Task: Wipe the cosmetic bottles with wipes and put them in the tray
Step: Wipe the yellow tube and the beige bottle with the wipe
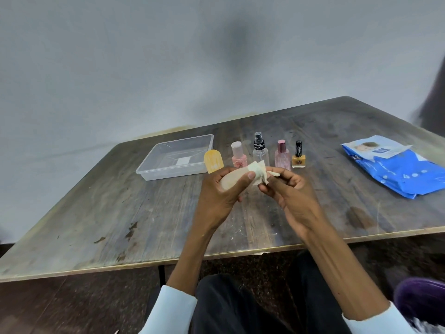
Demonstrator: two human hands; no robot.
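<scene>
The left hand curls around a yellow-capped bottle; the right hand, just beside it, pinches a crumpled wipe against the bottle's end.

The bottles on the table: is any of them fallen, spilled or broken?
No. The four bottles stand upright in a row beside the empty tray. The left hand grips a fifth, tilted, while the right hand wipes it. Nothing spilled.

I am seeing a plain grey wall standing behind a worn, scratched wooden tabletop, and a dark speckled floor lying below.
</scene>
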